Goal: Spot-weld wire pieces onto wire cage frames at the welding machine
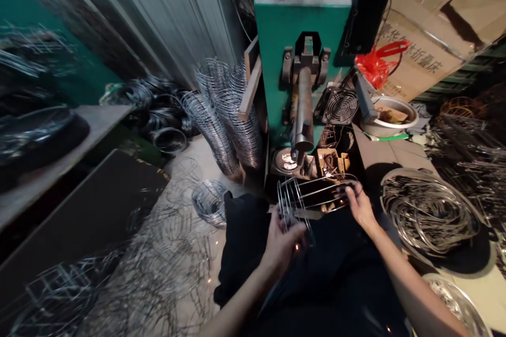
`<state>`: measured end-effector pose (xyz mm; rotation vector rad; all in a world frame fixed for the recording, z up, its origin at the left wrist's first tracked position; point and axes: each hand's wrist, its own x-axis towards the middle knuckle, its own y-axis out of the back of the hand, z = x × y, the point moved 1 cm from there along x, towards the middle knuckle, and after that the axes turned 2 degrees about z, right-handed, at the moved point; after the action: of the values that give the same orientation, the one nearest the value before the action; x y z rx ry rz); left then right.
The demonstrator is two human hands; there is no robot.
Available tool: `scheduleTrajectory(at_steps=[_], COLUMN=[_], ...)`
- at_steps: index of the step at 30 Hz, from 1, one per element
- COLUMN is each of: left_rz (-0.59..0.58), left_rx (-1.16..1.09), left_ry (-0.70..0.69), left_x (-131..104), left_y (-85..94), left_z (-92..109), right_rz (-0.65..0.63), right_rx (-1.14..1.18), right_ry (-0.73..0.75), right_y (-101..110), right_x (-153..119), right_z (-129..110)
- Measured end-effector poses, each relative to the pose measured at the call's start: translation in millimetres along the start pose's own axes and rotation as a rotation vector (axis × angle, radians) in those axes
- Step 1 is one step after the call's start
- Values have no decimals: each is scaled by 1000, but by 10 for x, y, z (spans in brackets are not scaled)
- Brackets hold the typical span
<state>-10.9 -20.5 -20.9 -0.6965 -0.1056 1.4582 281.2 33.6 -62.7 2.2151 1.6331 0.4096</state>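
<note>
A wire frame (320,189) of thin bright rods is held between my two hands, low in front of the green welding machine (272,79). My left hand (285,237) is closed around its left end, where several bent wires stand close together. At the frame's right end, my right hand (359,202) pinches the wire between thumb and fingers. Just beyond the frame, the machine's thick round metal arm (304,110) points down toward me. Small orange sparks glow near my left hand and over the dark cloth on my lap.
Tall stacks of wire rings (225,121) stand left of the machine, with a wire coil (209,201) on the floor nearby. Loose wires litter the floor at left. At right are a round tub of bent wire pieces (430,216), a white bowl (389,124) and a cardboard box (430,26).
</note>
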Motion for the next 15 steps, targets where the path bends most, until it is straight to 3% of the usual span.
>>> scheduleTrajectory(at_steps=[2,4,5,6,8,11,13,15], left_rz=[-97,-35,48,58,-22,-218,-229,-206], left_rx=[74,370,547,694,782,1088,1164,1175], left_ry=[72,61,-8,-86,-140,-442,-565,-605], left_x=[-264,-283,-194,-54,300,740,865,878], left_y=[308,615,714,749,655,331,200,186], left_z=[-3,121,211,292,373,317,217,121], right_rz=[-168,-397,-517,-624,-753,-687,-529,-374], right_rx=[-11,-74,-136,-208,-367,-594,-660,-649], right_ry=[-101,-140,-124,-87,26,140,187,250], right_y=[75,68,25,-42,-220,-443,-488,-470], right_x=[-107,-137,-125,-100,-44,-50,-141,-264], right_z=[-11,-159,-266,-379,-584,-704,-633,-502])
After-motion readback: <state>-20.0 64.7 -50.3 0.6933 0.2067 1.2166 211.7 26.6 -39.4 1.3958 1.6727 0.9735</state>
